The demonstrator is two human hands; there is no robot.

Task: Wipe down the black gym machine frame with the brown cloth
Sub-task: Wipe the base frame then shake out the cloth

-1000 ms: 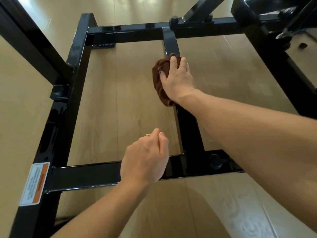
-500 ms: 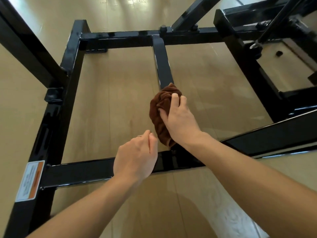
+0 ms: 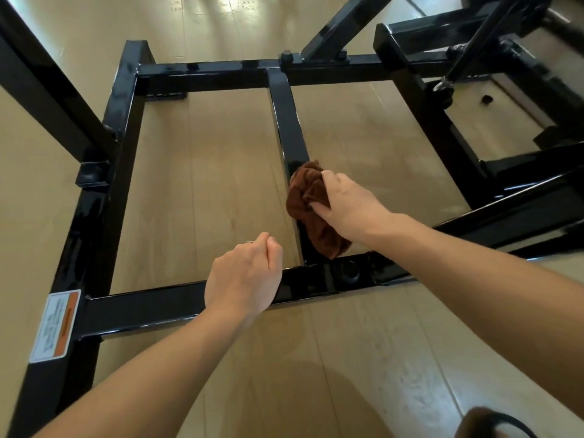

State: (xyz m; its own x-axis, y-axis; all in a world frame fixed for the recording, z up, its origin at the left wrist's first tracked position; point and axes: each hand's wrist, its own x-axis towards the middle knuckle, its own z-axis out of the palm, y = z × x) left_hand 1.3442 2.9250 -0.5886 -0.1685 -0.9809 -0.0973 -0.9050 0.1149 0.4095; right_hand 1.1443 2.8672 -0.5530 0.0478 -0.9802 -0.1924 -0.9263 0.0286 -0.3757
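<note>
Nearest, at the bottom right corner: a dark rounded shape (image 3: 493,422), cut off by the edge, too little showing to name. Both forearms reaching in from below, over a pale wooden floor (image 3: 202,172).

Left hand (image 3: 245,278) hanging above the near crossbar (image 3: 142,308) of the black frame, fingers loosely curled with thumb against forefinger, nothing in it; fingertips tucked under and out of sight, a thin ring barely visible on one finger. Whether touching the bar or just above it, cannot tell.

On the frame's left leg, a white and orange label (image 3: 55,325), print too small to read.

Right hand (image 3: 346,205) gripping the bunched brown cloth (image 3: 311,210), fingers curled into it, cloth pressed on the near end of the middle bar (image 3: 287,121), just short of the joint with the near crossbar. Bar underneath hidden by cloth and hand. A round black cap (image 3: 349,271) on the crossbar just beside that joint.

Farther off, far crossbar (image 3: 205,74) with a bolt (image 3: 286,55) on top. Beyond and to the right, more black tubing and a slanting rod (image 3: 474,39), blurred and cut off at the top edge.
</note>
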